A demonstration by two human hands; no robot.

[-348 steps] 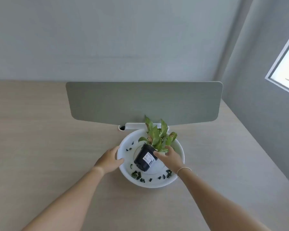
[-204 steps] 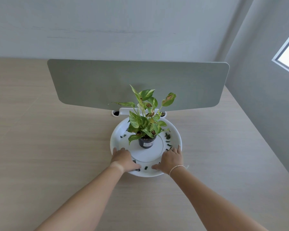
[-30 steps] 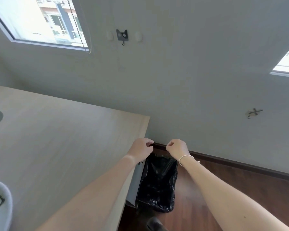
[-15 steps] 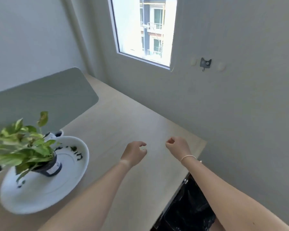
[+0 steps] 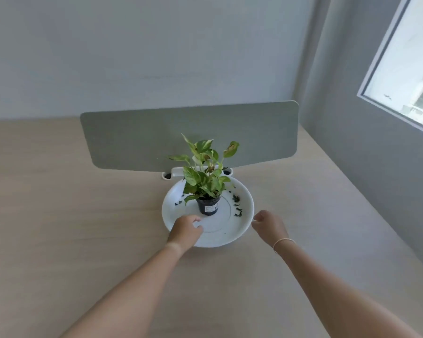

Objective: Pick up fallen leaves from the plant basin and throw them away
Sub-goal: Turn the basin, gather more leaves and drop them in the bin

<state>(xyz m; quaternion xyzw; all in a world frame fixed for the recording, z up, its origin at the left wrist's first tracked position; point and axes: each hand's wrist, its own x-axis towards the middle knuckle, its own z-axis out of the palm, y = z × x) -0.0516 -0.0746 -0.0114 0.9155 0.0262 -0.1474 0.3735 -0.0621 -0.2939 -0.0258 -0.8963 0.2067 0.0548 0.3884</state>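
Pale wood-grain table (image 5: 59, 228), abutting grey walls at rear and right; white round plant basin (image 5: 244, 215) resting directly on it near centre; grey upright divider panel (image 5: 156, 140) in white clamp (image 5: 177, 171) just behind basin.

Light: soft, even daylight from the window (image 5: 405, 76) at the right edge
Shadows: faint, diffuse
Glare: window pane overexposed
Sharpness: slightly soft throughout
Distortion: wide-angle bowing toward the frame edges

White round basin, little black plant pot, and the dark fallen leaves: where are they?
White round basin (image 5: 247, 203): head view, bare right rim.
Little black plant pot (image 5: 207, 208): head view, front wall.
Dark fallen leaves (image 5: 238, 212): head view, right-side clump.
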